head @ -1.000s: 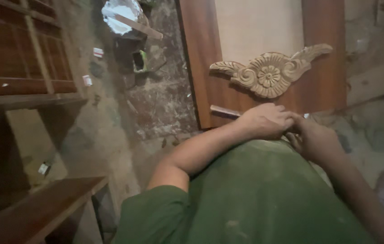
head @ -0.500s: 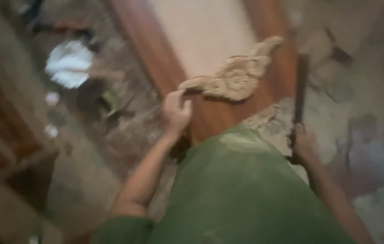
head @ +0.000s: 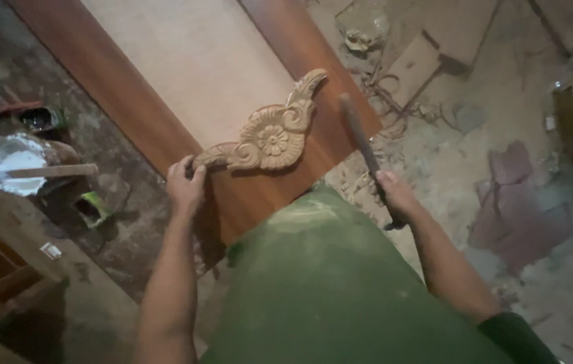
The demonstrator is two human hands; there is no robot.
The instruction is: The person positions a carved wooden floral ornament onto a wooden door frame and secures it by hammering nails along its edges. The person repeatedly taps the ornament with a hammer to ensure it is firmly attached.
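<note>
Compared with 1 second ago, when both hands were bunched together at the near edge of the panel, just below the carving, the 2 hands have now come apart. The left hand (head: 185, 183) has gone to the left tip of the carved wooden ornament (head: 266, 135) and closes narrowly on it, fingers curled over that end and pinching it against the wood below. The right hand (head: 397, 195) has drawn off to the right and is wrapped around the near end of a long dark tool (head: 365, 152), which looks like a file or chisel, though its working end is too blurred to name; the shaft runs from the hand up and away, its far tip close to the right edge of the panel. The ornament, a pale floral scroll with a round flower at its middle, lies flat and slanted across the near end of the wooden panel (head: 131, 114), a reddish-brown frame around a lighter inset, its right tip pointing to the far right. So the carving is now steadied by 1 hand while the other hand has the tool, which at this moment sits just beside the ornament and does not touch it. To the far left a round white-filled tin (head: 17, 162) with a stick across it stands on the dusty floor (head: 475, 128), which is littered with shavings and scraps on the right.
</note>
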